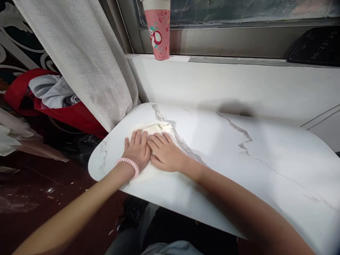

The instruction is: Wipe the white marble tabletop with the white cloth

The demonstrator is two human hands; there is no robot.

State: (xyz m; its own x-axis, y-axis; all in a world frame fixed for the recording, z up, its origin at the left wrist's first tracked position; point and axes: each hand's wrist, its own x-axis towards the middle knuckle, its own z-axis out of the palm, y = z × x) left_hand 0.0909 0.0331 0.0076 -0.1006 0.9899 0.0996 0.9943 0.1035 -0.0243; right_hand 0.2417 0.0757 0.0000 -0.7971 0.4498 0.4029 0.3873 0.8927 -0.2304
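Observation:
A cream-white cloth (159,126) lies on the left part of a white marble-patterned table (217,152). Flat on the cloth rests my left hand (136,150), fingers stretched forward and slightly apart, with a pink coiled band around the wrist. Close beside it, touching or nearly so, my right hand (165,152) also presses on the cloth with its fingers laid out. Both palms cover much of the cloth, so its middle is hidden.
A pink patterned cup (161,33) stands on the ledge behind the table. A dark device (316,47) showing digits is at the ledge's right. A pale curtain (92,63) hangs at the left, beside a red bag (71,117) holding fabric.

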